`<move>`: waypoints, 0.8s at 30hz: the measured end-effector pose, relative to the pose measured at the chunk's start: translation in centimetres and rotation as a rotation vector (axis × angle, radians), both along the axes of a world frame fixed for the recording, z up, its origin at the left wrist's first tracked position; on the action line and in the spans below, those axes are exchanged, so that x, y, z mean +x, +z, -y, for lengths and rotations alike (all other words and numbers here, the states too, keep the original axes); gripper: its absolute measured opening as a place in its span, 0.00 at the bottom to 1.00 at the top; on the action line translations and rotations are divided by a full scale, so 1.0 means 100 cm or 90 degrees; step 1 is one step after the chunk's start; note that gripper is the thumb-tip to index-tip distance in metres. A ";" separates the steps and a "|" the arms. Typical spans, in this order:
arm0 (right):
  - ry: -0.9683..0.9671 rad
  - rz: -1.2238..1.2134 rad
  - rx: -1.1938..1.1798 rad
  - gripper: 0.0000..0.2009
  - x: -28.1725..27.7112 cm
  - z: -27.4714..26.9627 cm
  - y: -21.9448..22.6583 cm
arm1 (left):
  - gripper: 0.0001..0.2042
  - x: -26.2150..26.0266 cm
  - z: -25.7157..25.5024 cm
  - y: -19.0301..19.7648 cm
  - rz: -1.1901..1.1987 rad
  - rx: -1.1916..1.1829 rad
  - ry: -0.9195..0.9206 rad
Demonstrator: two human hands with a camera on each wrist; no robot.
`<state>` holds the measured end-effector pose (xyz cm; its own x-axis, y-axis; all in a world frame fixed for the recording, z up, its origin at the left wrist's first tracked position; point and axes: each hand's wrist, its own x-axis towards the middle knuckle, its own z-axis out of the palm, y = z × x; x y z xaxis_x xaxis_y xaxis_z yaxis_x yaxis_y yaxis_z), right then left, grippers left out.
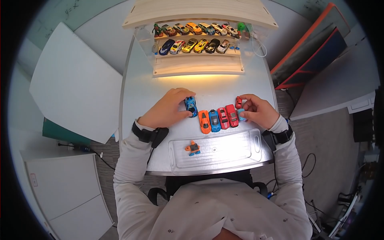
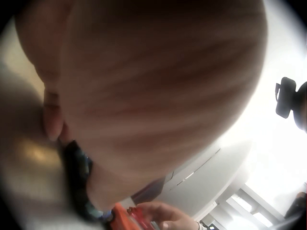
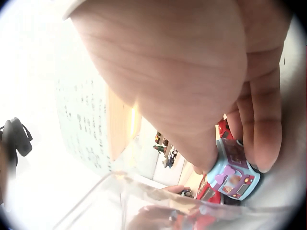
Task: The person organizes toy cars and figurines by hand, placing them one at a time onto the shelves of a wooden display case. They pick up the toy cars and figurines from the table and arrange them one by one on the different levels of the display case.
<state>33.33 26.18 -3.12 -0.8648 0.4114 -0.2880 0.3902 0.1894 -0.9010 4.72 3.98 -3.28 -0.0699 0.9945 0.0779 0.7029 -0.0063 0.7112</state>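
My left hand (image 1: 168, 109) holds a blue patterned toy car (image 1: 191, 105) between thumb and fingers at the left end of a row of cars. In the left wrist view the palm hides most of it. An orange car (image 1: 204, 122), a blue car (image 1: 215, 121) and two red cars (image 1: 231, 116) stand side by side. At the row's right end my right hand (image 1: 261, 112) grips a small light-blue toy van (image 3: 235, 179) with a purple bow, thumb on one side and fingers on the other. A small red car (image 1: 239, 102) lies at its index fingertip.
A clear plastic tray (image 1: 256, 146) near the table's front edge holds an orange and blue turtle-like toy (image 1: 193, 148). Behind, a lit wooden display shelf (image 1: 198, 73) carries two rows of toy cars and small figures. A white cable (image 1: 262, 50) hangs at its right.
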 end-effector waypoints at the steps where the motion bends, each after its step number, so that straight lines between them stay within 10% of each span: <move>1: -0.001 -0.005 0.002 0.25 -0.003 -0.001 -0.001 | 0.28 0.000 0.000 0.001 0.011 -0.006 0.023; 19: 0.279 -0.068 0.319 0.34 -0.040 -0.010 0.024 | 0.27 -0.003 -0.011 0.007 0.094 -0.117 0.113; 24: 0.391 -0.066 0.500 0.36 -0.054 -0.007 0.025 | 0.23 -0.024 0.000 -0.022 0.391 -0.072 0.163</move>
